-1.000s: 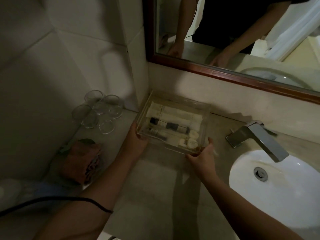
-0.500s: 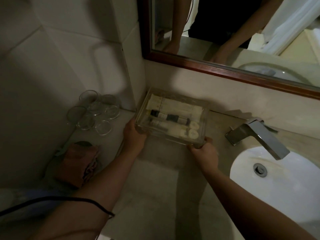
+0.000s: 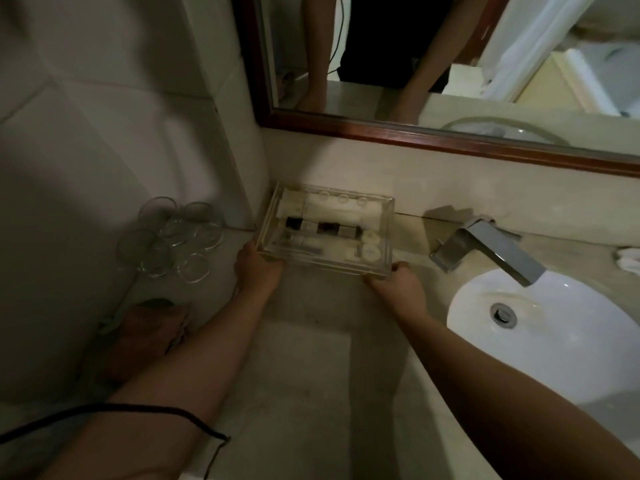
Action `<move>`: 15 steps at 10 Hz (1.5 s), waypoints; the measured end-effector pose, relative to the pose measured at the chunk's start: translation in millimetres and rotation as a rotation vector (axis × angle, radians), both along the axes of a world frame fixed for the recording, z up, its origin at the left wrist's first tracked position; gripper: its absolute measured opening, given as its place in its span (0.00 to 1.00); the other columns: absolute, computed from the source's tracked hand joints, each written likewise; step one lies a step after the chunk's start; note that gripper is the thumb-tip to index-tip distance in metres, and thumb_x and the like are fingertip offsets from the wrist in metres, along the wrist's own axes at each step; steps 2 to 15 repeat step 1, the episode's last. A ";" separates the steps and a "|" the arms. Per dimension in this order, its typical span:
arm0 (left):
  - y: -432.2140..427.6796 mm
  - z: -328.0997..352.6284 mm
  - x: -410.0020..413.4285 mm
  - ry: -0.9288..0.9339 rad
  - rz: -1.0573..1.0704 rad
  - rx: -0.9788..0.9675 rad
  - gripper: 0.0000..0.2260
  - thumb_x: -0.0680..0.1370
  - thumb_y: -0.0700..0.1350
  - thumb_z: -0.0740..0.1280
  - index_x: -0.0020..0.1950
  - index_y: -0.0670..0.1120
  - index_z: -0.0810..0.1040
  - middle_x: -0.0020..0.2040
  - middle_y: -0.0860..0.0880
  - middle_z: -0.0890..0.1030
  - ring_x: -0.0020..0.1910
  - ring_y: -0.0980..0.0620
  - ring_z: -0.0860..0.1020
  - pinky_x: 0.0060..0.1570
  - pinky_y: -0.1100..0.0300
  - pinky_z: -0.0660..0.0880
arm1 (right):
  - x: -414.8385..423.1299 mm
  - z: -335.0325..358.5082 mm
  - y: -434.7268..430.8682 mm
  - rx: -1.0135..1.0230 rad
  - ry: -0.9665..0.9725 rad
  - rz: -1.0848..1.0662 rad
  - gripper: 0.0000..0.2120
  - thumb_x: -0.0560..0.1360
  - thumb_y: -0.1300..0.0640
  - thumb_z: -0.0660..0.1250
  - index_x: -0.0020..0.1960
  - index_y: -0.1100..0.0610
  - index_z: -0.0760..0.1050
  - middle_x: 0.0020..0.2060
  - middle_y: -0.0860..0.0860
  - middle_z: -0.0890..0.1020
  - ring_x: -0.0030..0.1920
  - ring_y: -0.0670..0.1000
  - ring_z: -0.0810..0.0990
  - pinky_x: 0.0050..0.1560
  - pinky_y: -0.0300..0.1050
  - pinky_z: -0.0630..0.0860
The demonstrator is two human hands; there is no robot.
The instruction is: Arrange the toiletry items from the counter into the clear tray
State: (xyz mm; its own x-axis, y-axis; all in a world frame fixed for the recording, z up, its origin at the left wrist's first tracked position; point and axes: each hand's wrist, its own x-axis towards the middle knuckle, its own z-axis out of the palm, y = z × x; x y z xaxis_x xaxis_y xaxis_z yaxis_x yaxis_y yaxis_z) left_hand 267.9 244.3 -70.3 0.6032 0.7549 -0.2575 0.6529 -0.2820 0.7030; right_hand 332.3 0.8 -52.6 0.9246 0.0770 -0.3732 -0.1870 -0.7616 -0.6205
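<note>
Since 1.0 s ago: the clear tray has gone back and left, into the corner where the side wall meets the backsplash.

Left hand grasps the tray's near-left corner, thumb up against the wall of the tray and fingers tucked out of sight. Right hand clasps the near-right corner, thumb over the rim.

Both wrists are low and both forearms reach forward over the counter.

Toiletry tubes lie lengthwise inside the tray, with white round caps at their right end.

Edges:
- Far rim is just beside the backsplash, under the mirror frame.
- To the left, a cluster of glasses stands near but apart.
- To the right, a strip of bare counter lies before the faucet and the sink.
- On the near side there is open counter between the forearms.

Cannot tell whether the tray sits flat.
</note>
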 end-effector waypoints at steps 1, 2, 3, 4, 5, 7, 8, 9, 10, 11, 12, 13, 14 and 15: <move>-11.1 18.7 -23.8 -0.002 0.005 -0.054 0.19 0.72 0.47 0.68 0.61 0.42 0.75 0.60 0.39 0.78 0.59 0.39 0.77 0.56 0.53 0.73 | -7.0 16.4 -7.6 0.105 -0.026 0.012 0.25 0.71 0.44 0.73 0.61 0.55 0.70 0.52 0.54 0.80 0.48 0.53 0.81 0.49 0.54 0.81; -11.1 18.7 -23.8 -0.002 0.005 -0.054 0.19 0.72 0.47 0.68 0.61 0.42 0.75 0.60 0.39 0.78 0.59 0.39 0.77 0.56 0.53 0.73 | -7.0 16.4 -7.6 0.105 -0.026 0.012 0.25 0.71 0.44 0.73 0.61 0.55 0.70 0.52 0.54 0.80 0.48 0.53 0.81 0.49 0.54 0.81; -11.1 18.7 -23.8 -0.002 0.005 -0.054 0.19 0.72 0.47 0.68 0.61 0.42 0.75 0.60 0.39 0.78 0.59 0.39 0.77 0.56 0.53 0.73 | -7.0 16.4 -7.6 0.105 -0.026 0.012 0.25 0.71 0.44 0.73 0.61 0.55 0.70 0.52 0.54 0.80 0.48 0.53 0.81 0.49 0.54 0.81; -11.1 18.7 -23.8 -0.002 0.005 -0.054 0.19 0.72 0.47 0.68 0.61 0.42 0.75 0.60 0.39 0.78 0.59 0.39 0.77 0.56 0.53 0.73 | -7.0 16.4 -7.6 0.105 -0.026 0.012 0.25 0.71 0.44 0.73 0.61 0.55 0.70 0.52 0.54 0.80 0.48 0.53 0.81 0.49 0.54 0.81; -11.1 18.7 -23.8 -0.002 0.005 -0.054 0.19 0.72 0.47 0.68 0.61 0.42 0.75 0.60 0.39 0.78 0.59 0.39 0.77 0.56 0.53 0.73 | -7.0 16.4 -7.6 0.105 -0.026 0.012 0.25 0.71 0.44 0.73 0.61 0.55 0.70 0.52 0.54 0.80 0.48 0.53 0.81 0.49 0.54 0.81; -11.1 18.7 -23.8 -0.002 0.005 -0.054 0.19 0.72 0.47 0.68 0.61 0.42 0.75 0.60 0.39 0.78 0.59 0.39 0.77 0.56 0.53 0.73 | -7.0 16.4 -7.6 0.105 -0.026 0.012 0.25 0.71 0.44 0.73 0.61 0.55 0.70 0.52 0.54 0.80 0.48 0.53 0.81 0.49 0.54 0.81; -11.1 18.7 -23.8 -0.002 0.005 -0.054 0.19 0.72 0.47 0.68 0.61 0.42 0.75 0.60 0.39 0.78 0.59 0.39 0.77 0.56 0.53 0.73 | -7.0 16.4 -7.6 0.105 -0.026 0.012 0.25 0.71 0.44 0.73 0.61 0.55 0.70 0.52 0.54 0.80 0.48 0.53 0.81 0.49 0.54 0.81; -11.1 18.7 -23.8 -0.002 0.005 -0.054 0.19 0.72 0.47 0.68 0.61 0.42 0.75 0.60 0.39 0.78 0.59 0.39 0.77 0.56 0.53 0.73 | -7.0 16.4 -7.6 0.105 -0.026 0.012 0.25 0.71 0.44 0.73 0.61 0.55 0.70 0.52 0.54 0.80 0.48 0.53 0.81 0.49 0.54 0.81; -11.1 18.7 -23.8 -0.002 0.005 -0.054 0.19 0.72 0.47 0.68 0.61 0.42 0.75 0.60 0.39 0.78 0.59 0.39 0.77 0.56 0.53 0.73 | -7.0 16.4 -7.6 0.105 -0.026 0.012 0.25 0.71 0.44 0.73 0.61 0.55 0.70 0.52 0.54 0.80 0.48 0.53 0.81 0.49 0.54 0.81; -11.1 18.7 -23.8 -0.002 0.005 -0.054 0.19 0.72 0.47 0.68 0.61 0.42 0.75 0.60 0.39 0.78 0.59 0.39 0.77 0.56 0.53 0.73 | -7.0 16.4 -7.6 0.105 -0.026 0.012 0.25 0.71 0.44 0.73 0.61 0.55 0.70 0.52 0.54 0.80 0.48 0.53 0.81 0.49 0.54 0.81; -11.1 18.7 -23.8 -0.002 0.005 -0.054 0.19 0.72 0.47 0.68 0.61 0.42 0.75 0.60 0.39 0.78 0.59 0.39 0.77 0.56 0.53 0.73 | -7.0 16.4 -7.6 0.105 -0.026 0.012 0.25 0.71 0.44 0.73 0.61 0.55 0.70 0.52 0.54 0.80 0.48 0.53 0.81 0.49 0.54 0.81; -11.1 18.7 -23.8 -0.002 0.005 -0.054 0.19 0.72 0.47 0.68 0.61 0.42 0.75 0.60 0.39 0.78 0.59 0.39 0.77 0.56 0.53 0.73 | -7.0 16.4 -7.6 0.105 -0.026 0.012 0.25 0.71 0.44 0.73 0.61 0.55 0.70 0.52 0.54 0.80 0.48 0.53 0.81 0.49 0.54 0.81; -11.1 18.7 -23.8 -0.002 0.005 -0.054 0.19 0.72 0.47 0.68 0.61 0.42 0.75 0.60 0.39 0.78 0.59 0.39 0.77 0.56 0.53 0.73 | -7.0 16.4 -7.6 0.105 -0.026 0.012 0.25 0.71 0.44 0.73 0.61 0.55 0.70 0.52 0.54 0.80 0.48 0.53 0.81 0.49 0.54 0.81; -11.1 18.7 -23.8 -0.002 0.005 -0.054 0.19 0.72 0.47 0.68 0.61 0.42 0.75 0.60 0.39 0.78 0.59 0.39 0.77 0.56 0.53 0.73 | -7.0 16.4 -7.6 0.105 -0.026 0.012 0.25 0.71 0.44 0.73 0.61 0.55 0.70 0.52 0.54 0.80 0.48 0.53 0.81 0.49 0.54 0.81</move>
